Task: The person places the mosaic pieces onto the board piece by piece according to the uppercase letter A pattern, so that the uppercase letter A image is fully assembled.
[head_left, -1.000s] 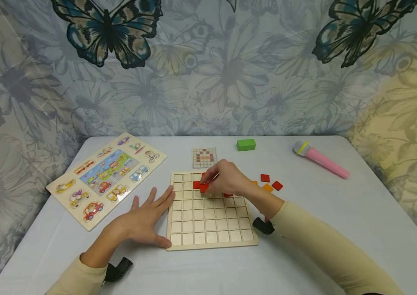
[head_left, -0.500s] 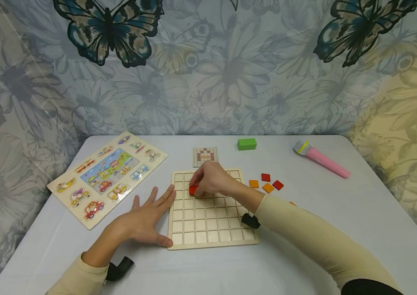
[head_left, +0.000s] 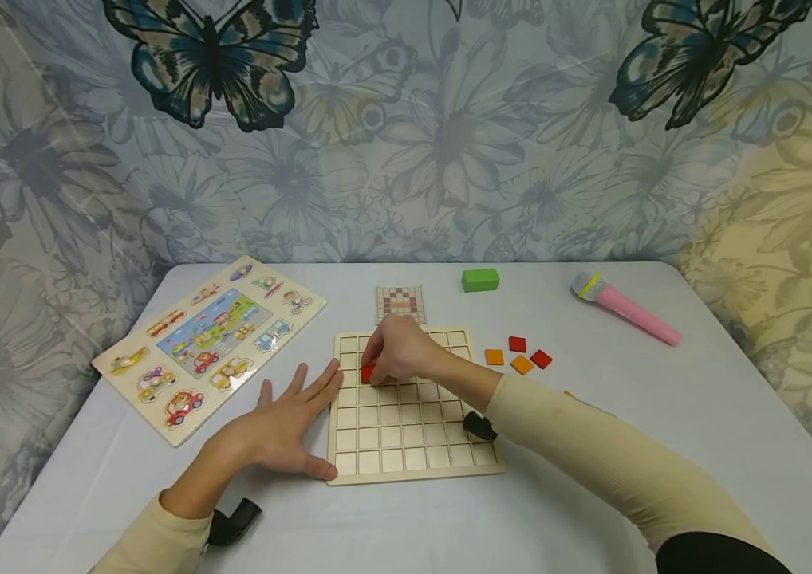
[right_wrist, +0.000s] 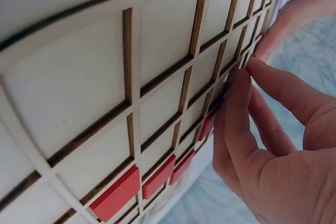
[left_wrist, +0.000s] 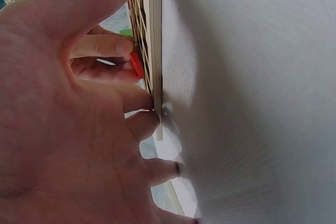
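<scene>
My right hand (head_left: 402, 351) pinches a small red square tile (head_left: 367, 373) between thumb and fingers, at the upper left of a wooden grid board (head_left: 416, 437). In the left wrist view that red tile (left_wrist: 137, 65) stands tilted against the grid. Several other red tiles lie in the board's cells; one red tile (right_wrist: 116, 192) shows in the right wrist view, while in the head view my right hand covers most of them. My left hand (head_left: 280, 430) is spread out flat, its thumb and fingertips touching the board's left edge.
Loose red tiles (head_left: 517, 344) and orange tiles (head_left: 494, 357) lie right of the board. Behind it is a small pattern card (head_left: 400, 301). A green block (head_left: 480, 280), a pink toy microphone (head_left: 628, 309) and a vehicle puzzle board (head_left: 212, 339) stand around on the white table (head_left: 664, 430).
My right hand has shifted left and slightly nearer across the board with the red tile. Loose tiles on the right have come out from behind the arm. My left hand stays in place.
</scene>
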The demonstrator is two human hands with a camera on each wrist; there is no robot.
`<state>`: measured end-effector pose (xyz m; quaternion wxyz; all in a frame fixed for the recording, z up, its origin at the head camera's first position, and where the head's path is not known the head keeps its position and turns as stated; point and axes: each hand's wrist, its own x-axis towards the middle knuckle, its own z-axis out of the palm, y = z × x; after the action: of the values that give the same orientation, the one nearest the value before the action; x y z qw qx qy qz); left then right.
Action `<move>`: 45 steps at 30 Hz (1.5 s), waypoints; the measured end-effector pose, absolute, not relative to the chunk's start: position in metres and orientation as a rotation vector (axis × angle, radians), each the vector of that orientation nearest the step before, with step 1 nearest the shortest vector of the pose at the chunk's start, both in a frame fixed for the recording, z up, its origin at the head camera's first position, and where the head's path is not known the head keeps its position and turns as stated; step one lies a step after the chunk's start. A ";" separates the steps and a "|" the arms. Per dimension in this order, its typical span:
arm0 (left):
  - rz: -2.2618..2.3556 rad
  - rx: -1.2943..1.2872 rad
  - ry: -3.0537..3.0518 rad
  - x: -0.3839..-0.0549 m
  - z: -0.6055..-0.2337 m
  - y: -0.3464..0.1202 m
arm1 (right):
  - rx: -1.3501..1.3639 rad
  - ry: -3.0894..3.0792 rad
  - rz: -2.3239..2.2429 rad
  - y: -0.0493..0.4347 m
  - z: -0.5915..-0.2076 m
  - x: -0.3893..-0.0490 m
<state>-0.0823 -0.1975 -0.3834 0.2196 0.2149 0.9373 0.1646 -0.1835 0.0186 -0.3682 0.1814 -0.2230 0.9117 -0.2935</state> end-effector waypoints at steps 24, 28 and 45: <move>0.459 0.590 2.597 -0.083 -0.381 -0.197 | -0.721 2.629 -0.735 0.012 -0.367 -0.181; 0.458 0.586 2.594 -0.083 -0.382 -0.197 | -0.719 2.611 -0.741 0.013 -0.366 -0.181; 0.452 0.570 2.585 -0.083 -0.383 -0.196 | -0.589 2.444 -1.015 0.045 -0.358 -0.179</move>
<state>-0.0827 -0.1963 -0.3834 0.2259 0.2067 0.9377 0.1639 -0.1792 0.0449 -0.3585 0.2134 -0.2122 0.8807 -0.3657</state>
